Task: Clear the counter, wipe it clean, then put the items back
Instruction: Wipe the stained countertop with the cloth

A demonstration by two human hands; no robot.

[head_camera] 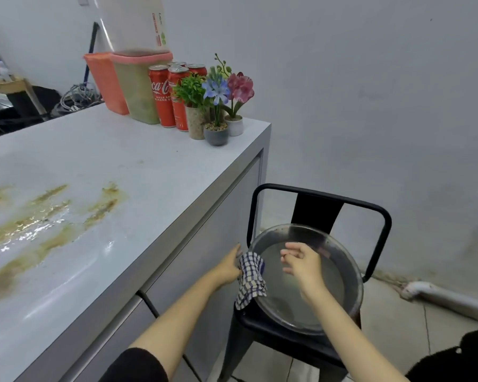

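A: Both arms stretch out and down, away from the counter (127,161) and over to the black chair (316,210) on its right.

B: The left forearm runs alongside the counter's right face. The left hand (228,267) is palm-in, fingers mostly straight, with its tips on the left edge of the checked cloth (251,279).

A: Gripping it?

B: Cannot tell. The tips meet the fabric, but whether they pinch it or only touch is hidden by the cloth itself.

A: And the right hand (302,261)?

B: It hovers above the metal basin (342,257), back of the hand up, fingers loosely curled and pointing left toward the cloth. It holds nothing.

A: Where does the cloth sit?

B: It is draped over the basin's left rim, and the basin stands on the chair seat. Its long axis runs far to near, the upper end on the rim by the left fingertips, the lower corner hanging toward the near side of the seat.

A: On the counter itself?

B: Brown smeared stains (47,213) on the near left. At the far end, red cans (160,97) stand between the plastic containers (138,89) and the small potted plants (217,133)
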